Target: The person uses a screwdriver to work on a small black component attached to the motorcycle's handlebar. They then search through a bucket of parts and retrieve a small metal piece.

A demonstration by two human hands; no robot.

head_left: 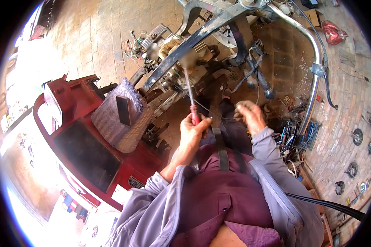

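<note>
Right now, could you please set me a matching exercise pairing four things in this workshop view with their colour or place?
Things:
1. screwdriver
2. phone
3. handlebar
4. right hand

Descriptions:
A. chrome tube curving down the right side
B. red handle, held in the left hand
C. closed in a fist beside a thin cable
D. dark slab lying on a woven cushion

Pairs: 1-B, 2-D, 3-A, 4-C

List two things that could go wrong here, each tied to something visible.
1. The left hand grips only the red handle of the screwdriver; its long shaft might slip off among the engine parts.
2. The thin wire by the right hand could snag on the tool.
</note>
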